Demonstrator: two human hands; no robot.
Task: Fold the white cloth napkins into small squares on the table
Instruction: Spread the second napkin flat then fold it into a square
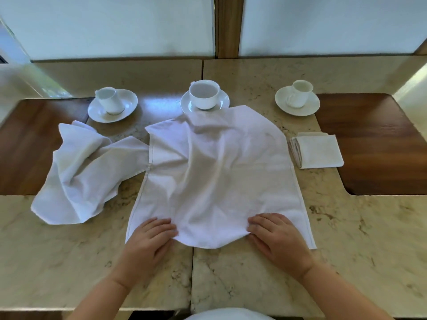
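Lying spread but rumpled at the table's (346, 239) middle: the open napkin (215, 172), far edge riding up against the middle saucer (188, 105), near edge bunching into a soft bulge between the two hands. Probably being laid out flat as the start of its first fold, so the creases in the centre are waiting to be smoothed. Pressing down on the near edge at left: the left hand (150, 239), fingers (161, 224) nearly straight and close together, tips resting on the cloth, nothing pinched as far as can be seen. Mirroring it at right: the right hand (275, 236), fingers (261, 221) likewise extended and flat on the fabric, thumb tucked along the hem; gripping not evident. Both likely pinning the hem so the cloth is staying put while being flattened, or readying to catch the near corners. Waiting at left, partly tucked under the open napkin's left edge: a crumpled napkin (78, 174), unfolded. Sitting at right, just apart from the open one: a folded napkin (317, 150), already a small square, seemingly set aside as finished. Standing along the far side: three cups on saucers, the left cup (108, 100), the middle cup (204, 93), the right cup (300, 93).
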